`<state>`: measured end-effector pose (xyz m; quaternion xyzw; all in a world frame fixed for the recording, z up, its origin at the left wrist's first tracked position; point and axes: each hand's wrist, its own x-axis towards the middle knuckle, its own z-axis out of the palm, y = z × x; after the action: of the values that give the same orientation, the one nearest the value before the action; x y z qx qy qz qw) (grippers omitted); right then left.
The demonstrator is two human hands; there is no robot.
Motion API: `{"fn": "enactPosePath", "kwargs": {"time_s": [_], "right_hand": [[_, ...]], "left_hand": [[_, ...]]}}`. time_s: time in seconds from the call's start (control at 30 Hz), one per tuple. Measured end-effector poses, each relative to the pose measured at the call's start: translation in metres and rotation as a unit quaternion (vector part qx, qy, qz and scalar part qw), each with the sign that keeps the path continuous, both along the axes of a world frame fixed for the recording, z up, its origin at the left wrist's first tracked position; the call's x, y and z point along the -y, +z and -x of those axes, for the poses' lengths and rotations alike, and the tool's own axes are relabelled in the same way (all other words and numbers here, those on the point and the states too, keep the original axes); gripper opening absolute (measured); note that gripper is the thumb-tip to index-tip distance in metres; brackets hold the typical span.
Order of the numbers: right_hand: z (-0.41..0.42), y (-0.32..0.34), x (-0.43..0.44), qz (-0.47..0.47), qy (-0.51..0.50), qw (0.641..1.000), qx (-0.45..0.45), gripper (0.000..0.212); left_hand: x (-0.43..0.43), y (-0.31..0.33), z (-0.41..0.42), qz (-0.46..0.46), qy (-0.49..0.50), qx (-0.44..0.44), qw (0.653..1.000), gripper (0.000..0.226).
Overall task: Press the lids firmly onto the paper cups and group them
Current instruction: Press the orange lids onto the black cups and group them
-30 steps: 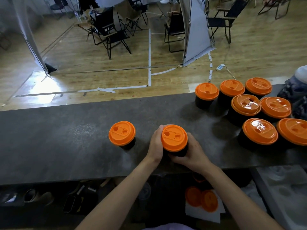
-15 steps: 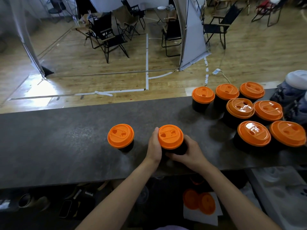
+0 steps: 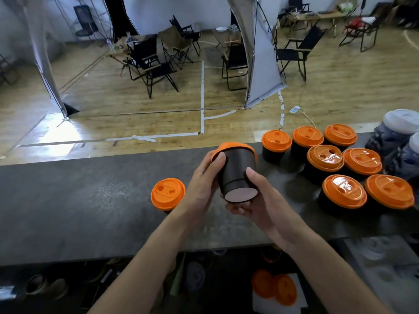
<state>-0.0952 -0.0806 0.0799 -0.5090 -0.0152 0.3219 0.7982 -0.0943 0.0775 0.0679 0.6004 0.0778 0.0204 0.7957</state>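
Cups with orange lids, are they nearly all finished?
Nearly. On the right of the counter, seven lidded cups already stand grouped. The left hand and right hand hold a tipped cup in the air, its bottom facing the camera. Left to do: set it with the group, then move the lone cup over too.

Sports hall: court lines (image 3: 202, 91), folding chairs (image 3: 156, 66)
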Motion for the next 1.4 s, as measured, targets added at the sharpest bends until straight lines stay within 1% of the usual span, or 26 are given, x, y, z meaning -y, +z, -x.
{"fn": "enactPosePath", "kwargs": {"time_s": [0.13,0.17,0.23,0.27,0.33,0.4,0.47,0.5,0.53,0.6,0.63,0.7,0.73,0.8,0.83,0.87,0.9,0.93,1.0,1.07,1.1,1.13,1.2,1.27,1.33,1.4], "right_hand": [[0.016,0.028,0.005,-0.079,0.032,0.996,-0.021,0.06],[0.019,0.033,0.007,-0.084,0.044,0.995,-0.02,0.059],[0.023,0.04,0.008,-0.06,0.083,0.995,-0.005,0.065],[0.024,0.042,0.009,-0.041,0.1,0.994,0.001,0.069],[0.025,0.043,0.011,-0.041,0.099,0.994,-0.005,0.071],[0.028,0.045,0.011,-0.119,0.096,0.986,-0.062,0.068],[0.032,0.048,0.008,-0.251,0.14,0.948,-0.138,0.07],[0.034,0.048,0.006,-0.301,0.154,0.928,-0.159,0.072],[0.036,0.048,0.004,-0.326,0.156,0.917,-0.169,0.075],[0.04,0.047,0.001,-0.359,0.165,0.901,-0.179,0.077],[0.041,0.046,0.0,-0.37,0.173,0.895,-0.179,0.078],[0.042,0.045,0.002,-0.372,0.191,0.891,-0.174,0.078],[0.041,0.045,0.003,-0.345,0.197,0.903,-0.164,0.079],[0.039,0.045,0.006,-0.241,0.194,0.944,-0.112,0.091],[0.038,0.045,0.007,-0.191,0.192,0.96,-0.079,0.098],[0.038,0.045,0.007,-0.16,0.186,0.968,-0.058,0.098],[0.038,0.047,0.007,-0.153,0.179,0.97,-0.06,0.094],[0.04,0.049,0.007,-0.17,0.175,0.966,-0.082,0.086],[0.042,0.051,0.005,-0.254,0.189,0.936,-0.151,0.074],[0.044,0.05,0.005,-0.324,0.208,0.903,-0.189,0.074],[0.045,0.049,0.004,-0.336,0.216,0.897,-0.188,0.077],[0.045,0.046,0.004,-0.336,0.223,0.899,-0.171,0.08],[0.045,0.044,0.004,-0.301,0.235,0.916,-0.12,0.084],[0.046,0.045,0.006,-0.285,0.24,0.922,-0.103,0.082],[0.048,0.048,0.005,-0.32,0.235,0.91,-0.118,0.078],[0.052,0.051,0.003,-0.359,0.228,0.896,-0.13,0.076]], "left_hand": [[-0.001,0.026,0.021,0.053,-0.083,0.014,0.995,0.043],[-0.002,0.032,0.023,0.067,-0.092,0.005,0.993,0.049],[-0.002,0.043,0.027,0.075,-0.096,-0.021,0.992,0.074],[-0.001,0.047,0.027,0.058,-0.089,-0.016,0.994,0.075],[-0.004,0.051,0.026,0.022,-0.074,0.005,0.997,0.06],[-0.006,0.056,0.027,0.014,-0.095,0.007,0.995,0.049],[-0.007,0.061,0.031,0.058,-0.142,0.011,0.988,0.041],[-0.006,0.065,0.033,0.075,-0.157,0.006,0.985,0.044],[-0.006,0.067,0.035,0.082,-0.167,0.006,0.983,0.051],[-0.004,0.067,0.037,0.084,-0.174,0.006,0.981,0.067],[-0.003,0.069,0.038,0.078,-0.171,0.004,0.982,0.069],[-0.001,0.071,0.04,0.068,-0.165,-0.003,0.984,0.062],[-0.002,0.071,0.039,0.07,-0.157,-0.012,0.985,0.055],[-0.004,0.074,0.036,0.064,-0.123,-0.02,0.99,0.044],[-0.006,0.076,0.034,0.052,-0.108,-0.02,0.993,0.046],[-0.008,0.076,0.033,0.035,-0.101,-0.019,0.994,0.052],[-0.009,0.078,0.033,0.024,-0.108,-0.017,0.994,0.058],[-0.01,0.079,0.033,0.024,-0.115,-0.012,0.993,0.06],[-0.01,0.077,0.035,0.057,-0.12,0.001,0.991,0.056],[-0.005,0.077,0.038,0.087,-0.136,0.007,0.987,0.056],[-0.001,0.077,0.038,0.087,-0.138,0.0,0.987,0.056],[0.001,0.076,0.039,0.095,-0.145,-0.006,0.985,0.056],[0.005,0.079,0.04,0.112,-0.162,-0.008,0.98,0.058],[0.008,0.082,0.039,0.133,-0.157,-0.019,0.978,0.06],[0.008,0.082,0.038,0.164,-0.156,-0.034,0.973,0.057],[0.009,0.083,0.04,0.164,-0.178,-0.046,0.969,0.056]]}}
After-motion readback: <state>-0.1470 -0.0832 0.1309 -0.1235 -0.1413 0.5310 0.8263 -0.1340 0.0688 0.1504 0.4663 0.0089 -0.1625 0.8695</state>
